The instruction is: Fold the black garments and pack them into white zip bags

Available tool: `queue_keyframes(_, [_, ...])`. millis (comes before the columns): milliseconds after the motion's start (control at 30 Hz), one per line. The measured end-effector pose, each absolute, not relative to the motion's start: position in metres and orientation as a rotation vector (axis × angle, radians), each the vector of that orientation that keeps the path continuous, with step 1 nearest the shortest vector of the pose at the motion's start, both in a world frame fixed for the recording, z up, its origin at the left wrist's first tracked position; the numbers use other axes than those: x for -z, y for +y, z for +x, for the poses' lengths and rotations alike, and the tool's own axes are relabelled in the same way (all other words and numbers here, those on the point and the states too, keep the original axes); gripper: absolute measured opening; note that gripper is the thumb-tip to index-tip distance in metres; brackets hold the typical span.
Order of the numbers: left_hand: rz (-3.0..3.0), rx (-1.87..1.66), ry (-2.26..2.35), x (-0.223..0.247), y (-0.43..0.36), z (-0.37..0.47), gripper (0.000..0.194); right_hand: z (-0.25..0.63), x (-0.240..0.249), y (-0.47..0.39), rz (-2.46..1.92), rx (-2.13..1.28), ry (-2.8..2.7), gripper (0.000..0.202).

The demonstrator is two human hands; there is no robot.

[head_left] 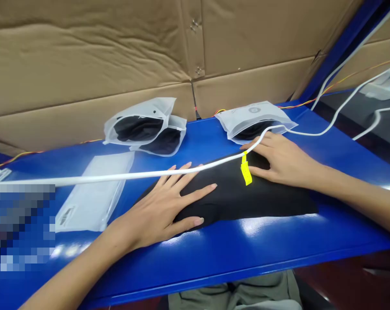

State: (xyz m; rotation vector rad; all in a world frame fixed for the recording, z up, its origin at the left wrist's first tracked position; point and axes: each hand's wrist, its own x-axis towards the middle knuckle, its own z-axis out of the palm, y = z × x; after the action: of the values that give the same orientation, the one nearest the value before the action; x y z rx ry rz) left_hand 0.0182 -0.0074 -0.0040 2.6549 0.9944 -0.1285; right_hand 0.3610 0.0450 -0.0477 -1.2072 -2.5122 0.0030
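Cloth, black, lies central in my feed; left hand flat on it at 9 o'clock, fingers spread; right hand at 2, thumb and fingers apart; beyond, two white pouches toward 10, a third pouch toward 1

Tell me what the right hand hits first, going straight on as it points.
Probably the yellow tag on the white cable, just beside the thumb; depth is unclear, so the right hand may pass beneath.
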Motion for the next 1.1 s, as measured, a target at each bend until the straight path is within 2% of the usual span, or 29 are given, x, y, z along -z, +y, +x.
queue_keyframes(200, [2.643,0.122,0.945,0.004,-0.003,0.014,0.06,0.362,0.039,0.045,-1.295,-0.159,-2.487,0.039])
queue_keyframes(367, [2.662,0.11,0.921,0.003,0.0,0.011,0.056,0.366,0.032,0.045,-1.307,-0.511,-2.384,0.037])
queue_keyframes(533, [2.682,0.12,0.945,0.005,-0.002,0.014,0.057,0.362,0.021,0.041,-1.061,-1.285,-2.039,0.044])
queue_keyframes(700, [2.695,0.061,0.952,0.008,-0.005,0.02,0.057,0.348,0.023,0.029,-0.761,-1.699,-1.719,0.025])
queue_keyframes(767, [2.687,0.027,0.954,0.01,-0.005,0.023,0.057,0.344,0.025,0.025,-0.704,-1.889,-1.641,0.028])
queue_keyframes(900, [2.622,-0.035,0.887,0.012,-0.004,0.028,0.061,0.341,0.028,0.018,-0.572,-2.212,-1.457,0.052])
queue_keyframes(1000, [2.509,-0.126,0.798,0.014,-0.004,0.026,0.069,0.34,0.031,0.017,-0.48,-2.243,-1.482,0.062])
queue_keyframes(1100, [2.294,-0.38,0.745,0.017,-0.003,0.022,0.077,0.341,0.031,0.016,-0.49,-2.133,-1.627,0.065])
